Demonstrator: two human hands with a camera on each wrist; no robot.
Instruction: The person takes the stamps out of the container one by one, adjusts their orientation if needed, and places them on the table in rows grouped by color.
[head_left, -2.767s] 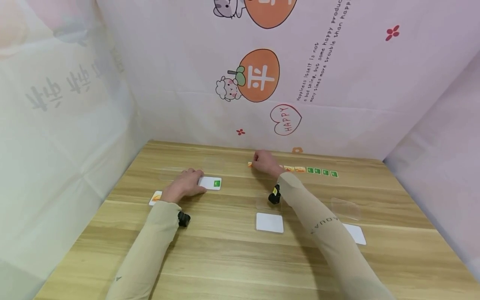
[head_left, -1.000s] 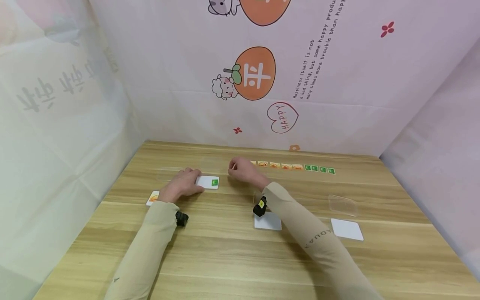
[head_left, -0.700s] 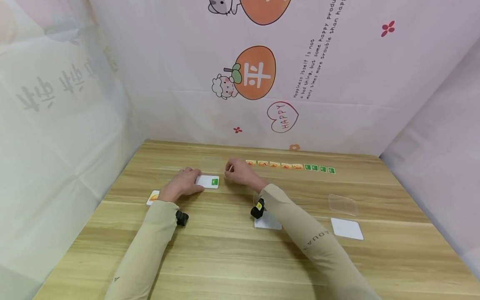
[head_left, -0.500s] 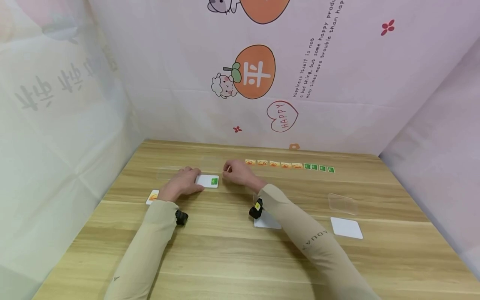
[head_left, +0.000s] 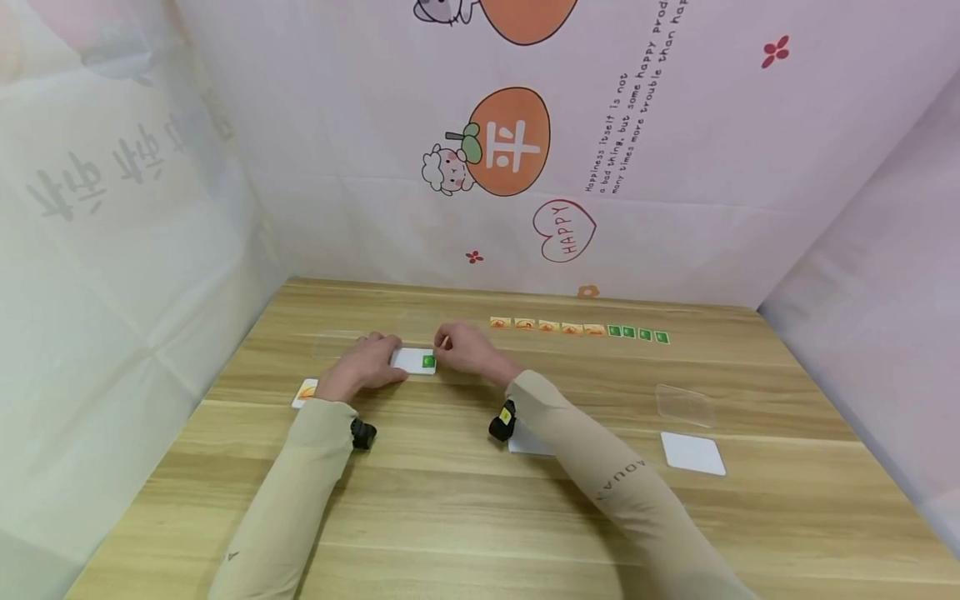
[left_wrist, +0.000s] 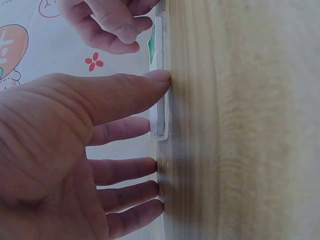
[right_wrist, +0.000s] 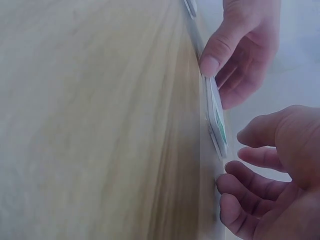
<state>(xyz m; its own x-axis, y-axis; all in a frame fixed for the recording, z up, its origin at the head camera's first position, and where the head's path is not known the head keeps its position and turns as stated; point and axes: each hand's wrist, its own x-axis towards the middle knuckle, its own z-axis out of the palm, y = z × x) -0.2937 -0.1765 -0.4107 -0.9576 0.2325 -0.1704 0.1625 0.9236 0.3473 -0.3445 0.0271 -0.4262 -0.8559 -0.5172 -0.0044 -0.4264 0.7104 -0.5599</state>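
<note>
On the wooden table, my left hand (head_left: 365, 364) holds a white rectangular card (head_left: 408, 360) by its long edges, thumb on the near side and index finger on the far side. A small green picture piece (head_left: 428, 362) lies at the card's right end. My right hand (head_left: 467, 347) hovers at that end, fingers loosely curled. In the right wrist view, the right thumb (right_wrist: 257, 131) and index finger stand slightly apart beside the card's corner, with nothing showing between them. The left wrist view shows the card edge-on, the left thumb (left_wrist: 125, 92) pressing its edge.
A row of orange picture pieces (head_left: 549, 327) and green pieces (head_left: 629, 332) runs along the back. A card with an orange picture (head_left: 303, 392) sits left of my left hand. Blank white cards (head_left: 693, 454) and clear plates (head_left: 685, 406) lie to the right. Printed cloth hangs behind.
My right hand has moved left from the left end of the orange row to the card's right end, uncovering the orange pieces. My left hand stays on the card.
</note>
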